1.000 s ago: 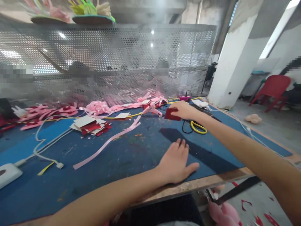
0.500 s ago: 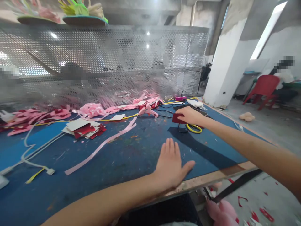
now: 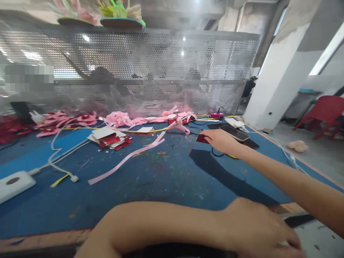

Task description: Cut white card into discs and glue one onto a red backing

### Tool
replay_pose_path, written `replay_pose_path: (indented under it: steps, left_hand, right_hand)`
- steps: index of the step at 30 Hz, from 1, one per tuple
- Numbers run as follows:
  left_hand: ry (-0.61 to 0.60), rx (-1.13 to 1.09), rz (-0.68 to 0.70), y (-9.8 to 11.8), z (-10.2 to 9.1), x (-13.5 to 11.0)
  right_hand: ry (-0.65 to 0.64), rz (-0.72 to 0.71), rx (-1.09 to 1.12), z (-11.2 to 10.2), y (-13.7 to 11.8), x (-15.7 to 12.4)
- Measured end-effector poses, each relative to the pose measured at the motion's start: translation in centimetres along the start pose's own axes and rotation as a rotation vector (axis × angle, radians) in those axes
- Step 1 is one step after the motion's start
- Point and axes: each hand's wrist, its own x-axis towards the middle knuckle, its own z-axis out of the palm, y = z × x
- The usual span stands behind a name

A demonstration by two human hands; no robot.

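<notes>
our right hand (image 3: 221, 140) pinches a small dark-red card piece (image 3: 202, 138) | black smartphone (image 3: 234, 133) just beyond it | our left hand (image 3: 258, 229) spread open, empty, at the blue table's (image 3: 150, 179) near edge

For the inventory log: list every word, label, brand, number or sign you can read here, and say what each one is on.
None can be read.
The red card in the right hand: no print shows.
The phone beside it: screen dark, no brand visible.
The white power bank: a round mark, no lettering legible.
The stack of red and white cards: blank as seen.
</notes>
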Motion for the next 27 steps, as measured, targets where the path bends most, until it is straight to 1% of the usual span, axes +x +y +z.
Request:
replay_pose_path:
  steps: [1, 3, 5, 6, 8, 10, 11, 13, 14, 16, 17, 19, 21, 24, 27]
  left_hand:
    - [0.024, 0.021, 0.001, -0.8, -0.7, -0.9]
    - [0.115, 0.088, -0.073, -2.5, -2.3, -2.9]
    - [0.140, 0.108, -0.154, -4.3, -4.3, -5.1]
    - [0.143, 0.114, -0.228, -5.2, -5.5, -6.3]
    - [0.181, 0.208, -0.403, -7.0, -8.2, -8.9]
    - [0.269, 0.329, -0.583, -8.9, -11.2, -11.9]
    - [0.310, 0.370, -0.666, -9.9, -12.7, -13.5]
    - [0.386, 0.419, -0.820, -11.8, -15.0, -16.6]
    - [0.398, 0.426, -0.872, -12.6, -15.8, -17.9]
    - [0.387, 0.428, -0.917, -13.7, -16.5, -19.8]
    - [0.361, 0.419, -0.905, -14.0, -16.3, -20.1]
    - [0.262, 0.385, -0.826, -14.1, -15.6, -19.7]
    - [0.147, 0.350, -0.717, -13.9, -14.5, -18.0]
    - [0.085, 0.335, -0.593, -14.4, -13.1, -14.5]
    - [0.053, 0.339, -0.495, -16.3, -11.9, -11.8]
  right_hand:
    - [0.017, -0.012, -0.001, 0.3, -0.2, -0.2]
    - [0.068, -0.070, 0.007, 1.4, -0.9, -0.4]
    - [0.122, -0.152, 0.045, 2.7, -1.8, -0.6]
    - [0.132, -0.198, 0.082, 3.4, -2.3, -0.8]
    - [0.090, -0.271, 0.191, 4.5, -3.3, -1.1]
    - [0.032, -0.281, 0.300, 5.3, -3.7, -1.5]
    - [0.028, -0.249, 0.332, 5.6, -3.5, -1.7]
    - [0.082, -0.113, 0.326, 5.8, -2.1, -1.8]
    - [0.125, -0.031, 0.290, 5.9, -1.0, -1.8]
    - [0.170, 0.143, 0.169, 5.8, 2.0, -1.6]
    - [0.143, 0.233, 0.091, 5.7, 3.6, -1.4]
    - [0.004, 0.436, -0.042, 5.5, 6.5, -1.1]
    - [-0.061, 0.522, -0.069, 5.2, 8.4, -1.1]
    - [-0.071, 0.565, -0.087, 4.9, 9.3, -1.7]
    - [-0.169, 0.585, -0.132, 5.1, 8.9, -3.0]
